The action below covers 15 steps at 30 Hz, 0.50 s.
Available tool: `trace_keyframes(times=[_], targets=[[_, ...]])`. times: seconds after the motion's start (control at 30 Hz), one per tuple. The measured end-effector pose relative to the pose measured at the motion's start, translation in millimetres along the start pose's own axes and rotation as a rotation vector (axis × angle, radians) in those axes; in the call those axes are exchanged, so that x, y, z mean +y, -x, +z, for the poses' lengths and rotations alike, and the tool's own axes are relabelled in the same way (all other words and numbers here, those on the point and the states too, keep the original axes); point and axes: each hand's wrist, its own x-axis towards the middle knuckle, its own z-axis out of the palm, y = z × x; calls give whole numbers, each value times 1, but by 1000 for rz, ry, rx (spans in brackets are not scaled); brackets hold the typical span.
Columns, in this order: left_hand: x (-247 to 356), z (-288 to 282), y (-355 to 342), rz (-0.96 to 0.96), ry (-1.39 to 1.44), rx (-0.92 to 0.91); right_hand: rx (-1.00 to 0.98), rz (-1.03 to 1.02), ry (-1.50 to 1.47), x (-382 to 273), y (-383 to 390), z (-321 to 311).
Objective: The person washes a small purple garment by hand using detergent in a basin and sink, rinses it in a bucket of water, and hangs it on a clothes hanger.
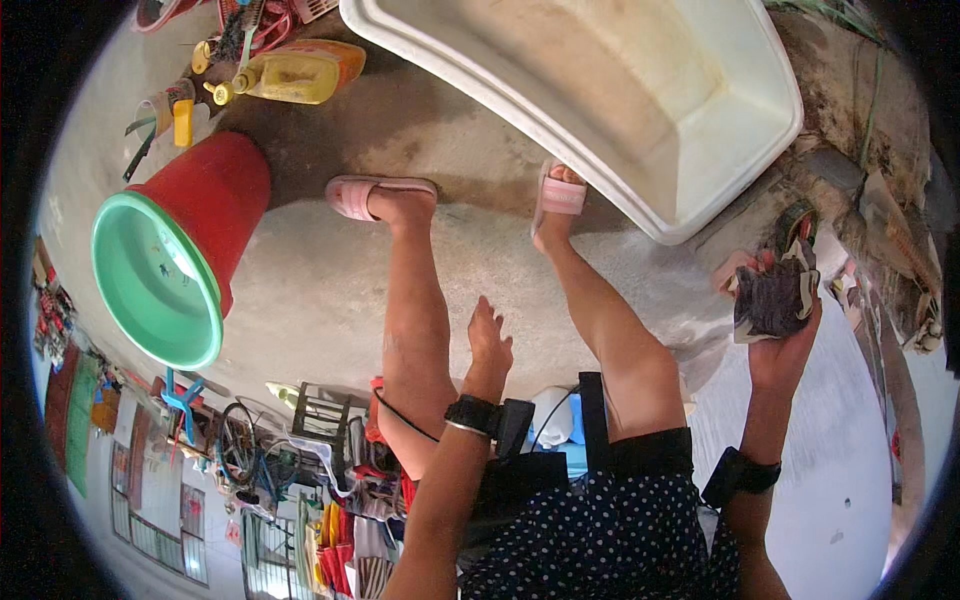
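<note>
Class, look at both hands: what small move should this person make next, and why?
Probably bring the left hand across to the dark shoe-like item. The right hand alone holds it, off to the person's right, while the left holds nothing and could help steady it.

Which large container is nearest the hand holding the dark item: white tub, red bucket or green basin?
The white tub: its near corner is close to the right hand and the dark item, while the red bucket and green basin stand far left.
</note>
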Motion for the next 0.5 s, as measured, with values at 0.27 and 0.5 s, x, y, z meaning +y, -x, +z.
trace_keyframes(times=[0.27, 0.5], targets=[[-113, -15, -63, -498, 137, -347, -36, 48, -52, 31, 4, 1], [-16, 8, 1, -297, 305, -455, -130, 13, -103, -3, 9, -13]])
